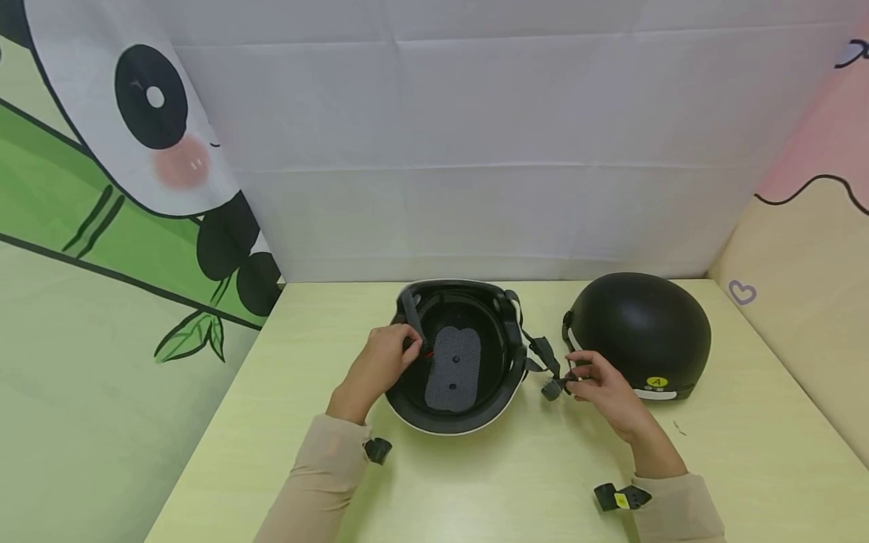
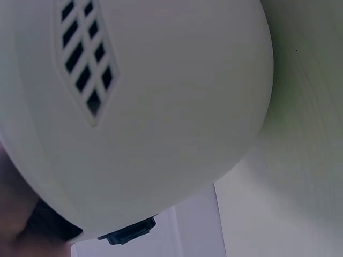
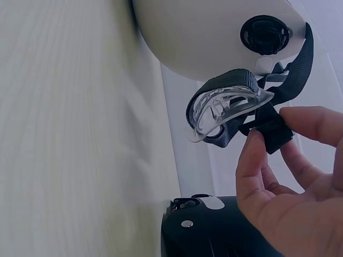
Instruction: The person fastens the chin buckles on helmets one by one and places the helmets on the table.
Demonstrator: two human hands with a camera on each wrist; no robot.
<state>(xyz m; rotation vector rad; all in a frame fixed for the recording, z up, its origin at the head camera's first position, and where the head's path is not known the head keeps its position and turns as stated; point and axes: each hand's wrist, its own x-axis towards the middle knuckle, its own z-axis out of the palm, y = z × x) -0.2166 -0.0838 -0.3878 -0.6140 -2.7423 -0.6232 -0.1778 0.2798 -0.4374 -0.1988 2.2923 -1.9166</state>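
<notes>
A white helmet [image 1: 498,411] lies upside down, its black lining and grey pad [image 1: 453,369] facing up. At its left rim my left hand [image 1: 380,363] pinches a dark chin strap [image 1: 411,313], with a bit of red by the fingertips; that hand is only a blur [image 2: 16,214] in the left wrist view. Off the helmet's right side, my right hand [image 1: 603,388] pinches the other black chin strap [image 1: 543,351] between thumb and fingers. Close up, the right wrist view has this strap's black end [image 3: 274,131] in the fingers, beside a clear plastic piece [image 3: 230,110].
A black helmet [image 1: 638,324] with a yellow "A" sticker [image 1: 656,382] stands dome up just beyond my right hand. Both helmets are on a pale table [image 1: 475,490]. A white backdrop [image 1: 475,151] rises behind, with printed panels at either side.
</notes>
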